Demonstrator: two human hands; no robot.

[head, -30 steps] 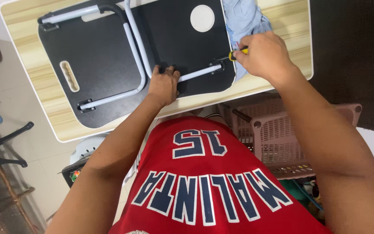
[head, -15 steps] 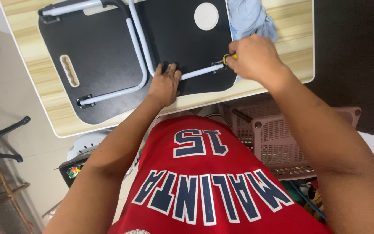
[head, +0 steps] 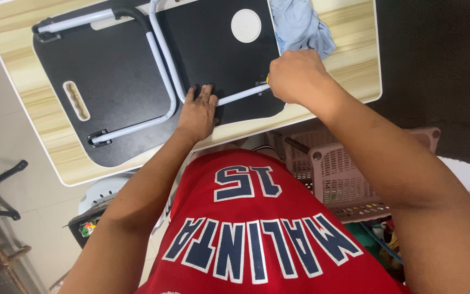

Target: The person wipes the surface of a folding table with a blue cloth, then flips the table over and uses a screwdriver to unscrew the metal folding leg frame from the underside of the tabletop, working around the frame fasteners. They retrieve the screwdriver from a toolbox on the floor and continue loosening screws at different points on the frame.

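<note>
Two hands engaged: left hand (head: 198, 111) spread flat, pinning black board (head: 110, 81); right hand (head: 292, 76) clenched round yellow-handled screwdriver (head: 267, 80) (barely visible). Best kept square to bracket (head: 260, 85).

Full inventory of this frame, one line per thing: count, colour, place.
table: 1, light wood with white edge, top of view
lap desk: 1, black, upside down on the table
legs: 2, white tube with black brackets, folded on the lap desk
disc: 1, white, round, on the lap desk, top right
slot: 1, pale, long, on the lap desk, left
cloth: 1, light blue, on the table above the right hand
screwdriver: 1, yellow handle tip showing, in the right hand at a leg bracket
basket: 1, pink plastic, below the table, right
jersey: 1, red, on the person
left hand: 1, flat on the lap desk by a leg
right hand: 1, fingers closed round the screwdriver
</note>
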